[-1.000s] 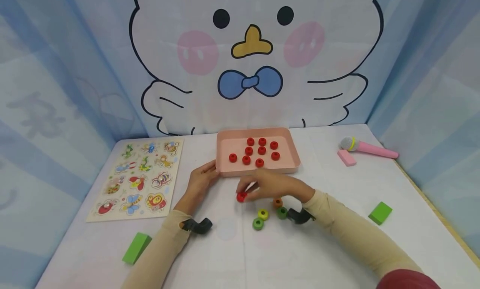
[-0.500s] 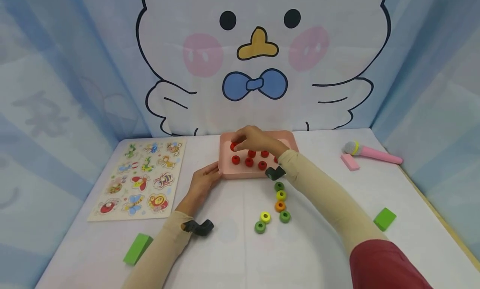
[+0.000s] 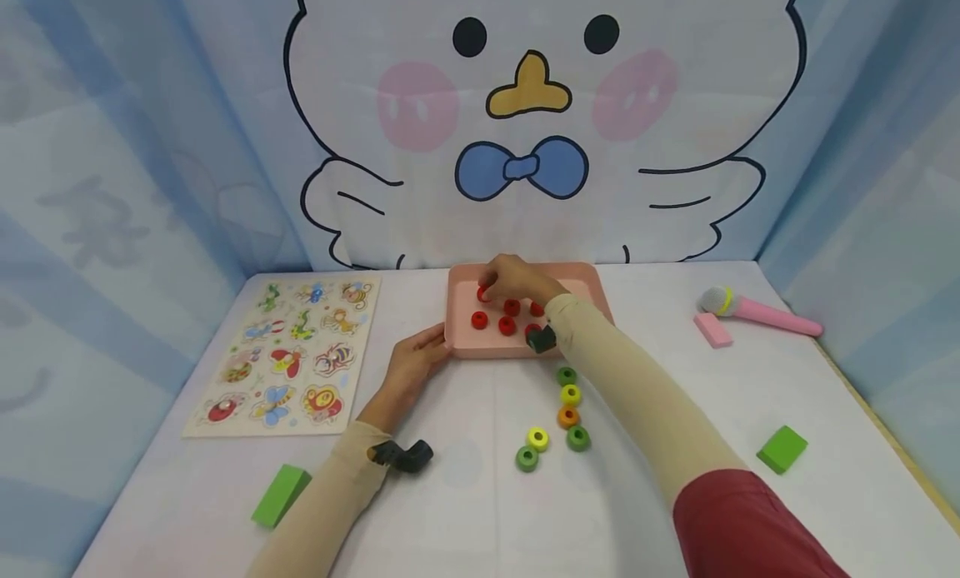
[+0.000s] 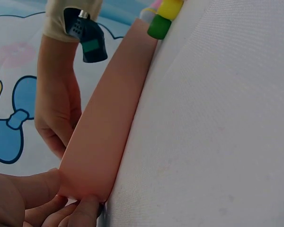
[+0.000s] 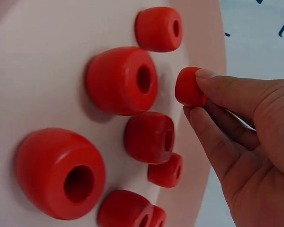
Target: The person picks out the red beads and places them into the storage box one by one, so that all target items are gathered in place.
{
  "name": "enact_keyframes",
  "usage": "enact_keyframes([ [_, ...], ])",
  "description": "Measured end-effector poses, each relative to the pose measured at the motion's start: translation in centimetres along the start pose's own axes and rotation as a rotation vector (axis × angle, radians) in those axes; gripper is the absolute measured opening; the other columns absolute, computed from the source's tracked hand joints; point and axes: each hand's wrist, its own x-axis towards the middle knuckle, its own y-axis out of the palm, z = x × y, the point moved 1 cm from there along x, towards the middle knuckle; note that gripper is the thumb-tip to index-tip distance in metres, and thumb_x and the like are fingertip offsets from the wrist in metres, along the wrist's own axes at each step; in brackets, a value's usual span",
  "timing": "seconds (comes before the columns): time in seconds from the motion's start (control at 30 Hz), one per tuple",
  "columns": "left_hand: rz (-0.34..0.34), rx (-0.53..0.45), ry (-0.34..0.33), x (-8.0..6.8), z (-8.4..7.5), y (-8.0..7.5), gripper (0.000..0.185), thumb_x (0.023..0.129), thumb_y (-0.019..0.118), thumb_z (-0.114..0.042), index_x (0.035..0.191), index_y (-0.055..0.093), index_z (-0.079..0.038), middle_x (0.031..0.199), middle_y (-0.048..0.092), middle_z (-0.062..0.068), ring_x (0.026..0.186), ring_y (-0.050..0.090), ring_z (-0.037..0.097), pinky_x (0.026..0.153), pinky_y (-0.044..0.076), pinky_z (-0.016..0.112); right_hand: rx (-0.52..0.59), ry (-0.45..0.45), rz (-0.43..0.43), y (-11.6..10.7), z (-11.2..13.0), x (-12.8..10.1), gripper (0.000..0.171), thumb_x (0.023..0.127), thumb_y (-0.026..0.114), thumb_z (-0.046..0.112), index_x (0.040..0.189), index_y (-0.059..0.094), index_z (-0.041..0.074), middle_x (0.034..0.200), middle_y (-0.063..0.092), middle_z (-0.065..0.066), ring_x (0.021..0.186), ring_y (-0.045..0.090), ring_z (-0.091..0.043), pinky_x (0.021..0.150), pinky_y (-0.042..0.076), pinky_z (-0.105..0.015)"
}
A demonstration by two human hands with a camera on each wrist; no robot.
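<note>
A pink tray [image 3: 467, 346] holds several red beads [image 3: 507, 326]. My left hand [image 3: 409, 365] grips its near left corner; in the left wrist view the thumb and fingers [image 4: 87, 210] press around that corner. Over the tray's back left part, my right hand [image 3: 517, 278] pinches one red bead [image 5: 187, 87] between thumb and fingertips. In the right wrist view this bead is close to the tray's wall, beside the other red beads [image 5: 61, 172]. My right hand and sleeve hide some of the tray's right side in the head view.
Several green, yellow and orange beads [image 3: 568, 417] lie in front of the tray. An insect picture board [image 3: 288, 357] is at left. Green blocks [image 3: 281, 495] sit on both sides. A pink microphone [image 3: 772, 313] and pink block [image 3: 712, 330] lie at right.
My right hand has carried a red bead from the table in front of the tray to the tray's back left part. My left hand has stayed at the tray corner.
</note>
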Motion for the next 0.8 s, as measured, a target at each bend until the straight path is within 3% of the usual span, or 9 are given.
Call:
enact_keyframes([
  [0.3, 0.032, -0.016, 0.007, 0.2, 0.1, 0.9, 0.047, 0.094, 0.061, 0.0, 0.14, 0.052, 0.0, 0.14, 0.053, 0.017, 0.127, 0.052, 0.025, 0.104, 0.045, 0.033, 0.006, 0.102, 0.001, 0.3, -1.4, -0.9, 0.024, 0.093, 0.07, 0.018, 0.116, 0.067, 0.014, 0.105, 0.062, -0.007, 0.088, 0.06, -0.025, 0.078, 0.054, -0.033],
  [0.47, 0.054, -0.036, 0.011, 0.4, 0.3, 1.2, 0.048, 0.094, 0.061, 0.001, 0.14, 0.05, 0.002, 0.14, 0.052, 0.019, 0.128, 0.051, 0.026, 0.104, 0.045, 0.033, 0.013, 0.144, 0.0, 0.3, -2.1, -1.0, 0.028, 0.092, 0.071, 0.021, 0.119, 0.066, 0.015, 0.106, 0.062, -0.006, 0.09, 0.059, -0.025, 0.077, 0.054, -0.034],
  [0.67, 0.042, -0.012, 0.006, 0.5, 0.8, 0.9, 0.048, 0.094, 0.062, 0.001, 0.14, 0.051, 0.002, 0.14, 0.052, 0.018, 0.128, 0.051, 0.026, 0.104, 0.045, 0.034, 0.03, 0.077, -0.017, 0.4, -2.9, -1.4, 0.037, 0.093, 0.069, 0.025, 0.128, 0.063, 0.014, 0.116, 0.062, -0.003, 0.098, 0.056, -0.024, 0.087, 0.053, -0.035],
  [0.8, -0.026, 0.1, -0.001, 0.5, 1.0, 0.3, 0.049, 0.092, 0.064, -0.003, 0.139, 0.054, -0.002, 0.138, 0.055, 0.015, 0.126, 0.053, 0.024, 0.104, 0.046, 0.036, 0.022, -0.015, -0.054, 0.1, -3.2, -2.9, 0.043, 0.095, 0.066, 0.028, 0.134, 0.06, 0.012, 0.126, 0.06, -0.004, 0.107, 0.054, -0.023, 0.096, 0.051, -0.038],
])
